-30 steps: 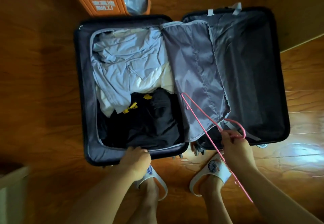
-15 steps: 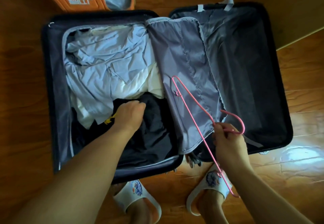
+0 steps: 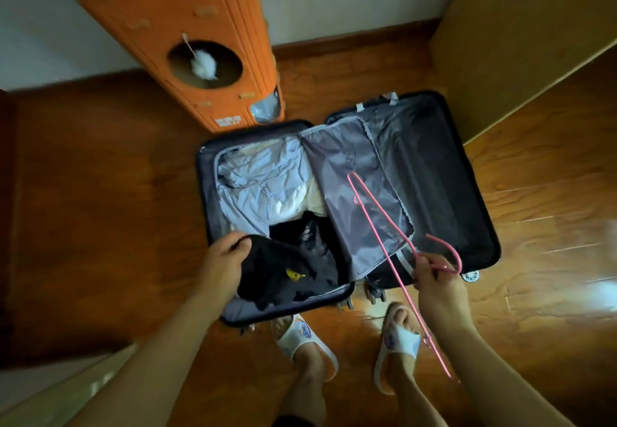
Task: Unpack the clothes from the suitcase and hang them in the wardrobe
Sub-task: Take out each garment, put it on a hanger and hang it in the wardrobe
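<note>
1. The suitcase (image 3: 480,193) lies open flat on the wooden floor (image 3: 100,209), just ahead of the person's slippered feet (image 3: 307,340).
2. The left hand (image 3: 223,259), at about 9 o'clock from frame centre, grips a black garment (image 3: 277,273) with a small yellow mark; its fingers curl round the upper edge of the cloth. The garment sits bunched over the near end of the suitcase's left half.
3. Pale blue and white clothes (image 3: 263,189) fill the far end of that half, at 12 o'clock from the black garment.
4. A grey divider flap (image 3: 354,186) lies across the middle of the case.
5. The right hand (image 3: 437,279), at about 4 o'clock, pinches a pink hanger (image 3: 374,223) near its hook; the hanger's frame slants over the flap and down past the right foot.
6. An orange cardboard tower (image 3: 207,42) stands at 11 o'clock, just behind the suitcase.
</note>
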